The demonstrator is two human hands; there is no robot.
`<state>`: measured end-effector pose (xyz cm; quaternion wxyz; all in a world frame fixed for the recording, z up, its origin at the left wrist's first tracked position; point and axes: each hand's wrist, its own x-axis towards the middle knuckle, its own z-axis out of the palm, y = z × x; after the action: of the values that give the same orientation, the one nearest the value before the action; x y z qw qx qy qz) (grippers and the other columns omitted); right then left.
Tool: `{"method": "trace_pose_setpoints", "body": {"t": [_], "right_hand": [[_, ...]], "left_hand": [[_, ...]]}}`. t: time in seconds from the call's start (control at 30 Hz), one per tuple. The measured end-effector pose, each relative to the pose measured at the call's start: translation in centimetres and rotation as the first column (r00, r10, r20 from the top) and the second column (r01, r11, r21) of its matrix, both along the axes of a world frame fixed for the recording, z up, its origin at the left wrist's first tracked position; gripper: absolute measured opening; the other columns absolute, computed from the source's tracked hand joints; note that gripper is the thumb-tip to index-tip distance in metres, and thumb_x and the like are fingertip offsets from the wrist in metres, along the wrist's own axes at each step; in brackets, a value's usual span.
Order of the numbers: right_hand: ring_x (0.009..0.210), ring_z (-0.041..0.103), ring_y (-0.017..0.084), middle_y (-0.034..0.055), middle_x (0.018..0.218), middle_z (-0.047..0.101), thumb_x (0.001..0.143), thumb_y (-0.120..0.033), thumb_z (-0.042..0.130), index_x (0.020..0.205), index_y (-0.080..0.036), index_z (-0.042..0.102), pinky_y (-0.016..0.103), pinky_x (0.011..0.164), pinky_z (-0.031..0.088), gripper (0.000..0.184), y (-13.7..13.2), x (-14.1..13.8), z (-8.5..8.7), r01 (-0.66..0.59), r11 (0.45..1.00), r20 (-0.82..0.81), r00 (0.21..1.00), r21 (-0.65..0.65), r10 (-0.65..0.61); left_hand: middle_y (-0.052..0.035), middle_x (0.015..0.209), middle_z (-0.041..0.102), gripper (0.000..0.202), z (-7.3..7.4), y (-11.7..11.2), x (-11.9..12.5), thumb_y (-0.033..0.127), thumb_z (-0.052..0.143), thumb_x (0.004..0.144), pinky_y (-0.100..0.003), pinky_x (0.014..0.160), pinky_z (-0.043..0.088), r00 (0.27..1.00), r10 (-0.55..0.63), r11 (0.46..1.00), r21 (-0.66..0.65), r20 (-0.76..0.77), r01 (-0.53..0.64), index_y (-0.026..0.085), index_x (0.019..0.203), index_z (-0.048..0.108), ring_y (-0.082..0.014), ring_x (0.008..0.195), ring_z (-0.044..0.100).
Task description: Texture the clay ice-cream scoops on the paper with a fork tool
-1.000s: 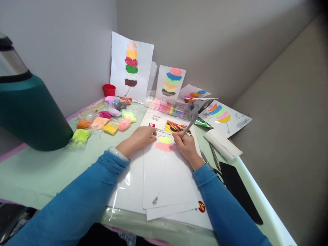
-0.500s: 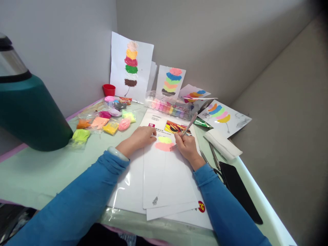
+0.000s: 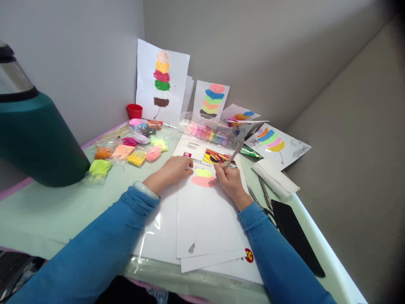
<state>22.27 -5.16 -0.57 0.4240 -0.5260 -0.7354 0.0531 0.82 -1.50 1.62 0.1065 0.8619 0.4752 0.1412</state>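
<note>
A pale green table point(image 3: 47, 211) is carrying a white sheet point(image 3: 205, 223) and, beyond it, a clear plastic tray point(image 3: 211, 133) holding rows of coloured clay. The left hand point(image 3: 175, 168) is pressing the sheet, grip apart. The right hand point(image 3: 230, 180) is clamping its grip on a metal fork point(image 3: 226, 164), its tines touching ridged pink clay point(image 3: 201, 181).

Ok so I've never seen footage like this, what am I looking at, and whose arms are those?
No machine here: a person wears a camera on the head, so you look down at their own blue-sleeved arms. The left hand rests flat on a white sheet of paper. The right hand grips a metal fork, its prongs on a pink clay patch on that sheet. On the green table lie small bags of coloured clay beside a dark green jug, and finished clay pictures lean on the wall.
</note>
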Motion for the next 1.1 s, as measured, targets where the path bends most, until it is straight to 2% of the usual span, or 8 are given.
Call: {"method": "trace_pose_setpoints", "body": {"t": [0.53,0.8,1.1], "right_hand": [[0.045,0.047,0.011,-0.001,0.047,0.047,0.089,-0.041,0.041,0.05,-0.02,0.042,0.024,0.051,0.036,0.044,0.29,0.54,-0.39,0.004,0.999,0.024,1.0,0.036,-0.005],[0.047,0.05,0.012,-0.0005,0.048,0.051,0.088,-0.042,0.042,0.051,-0.02,0.046,0.025,0.052,0.038,0.043,0.29,0.41,-0.4,0.022,0.999,0.015,1.0,0.031,-0.022],[0.045,0.047,0.011,-0.0008,0.047,0.048,0.088,-0.042,0.042,0.049,-0.02,0.044,0.025,0.051,0.037,0.045,0.23,0.41,-0.28,0.011,1.0,-0.006,1.0,0.014,-0.011]], "left_hand": [[-0.0079,0.091,0.068,0.026,0.08,-0.14,0.05,0.027,0.047,0.076,-0.031,0.071,0.043,1.0,0.002,1.0,0.012,-0.007,-0.002,0.018,0.094,0.064,-0.0226,0.083,0.061],[-0.008,0.091,0.068,0.027,0.14,-0.05,0.09,0.028,0.047,0.076,-0.031,0.071,0.043,1.0,0.001,1.0,-0.005,-0.008,-0.001,0.018,0.094,0.064,-0.0222,0.083,0.06],[-0.0072,0.091,0.068,0.026,0.09,0.01,0.08,0.028,0.048,0.076,-0.03,0.071,0.043,1.0,0.008,1.0,-0.009,-0.007,-0.008,0.019,0.094,0.064,-0.0216,0.083,0.061]]}}
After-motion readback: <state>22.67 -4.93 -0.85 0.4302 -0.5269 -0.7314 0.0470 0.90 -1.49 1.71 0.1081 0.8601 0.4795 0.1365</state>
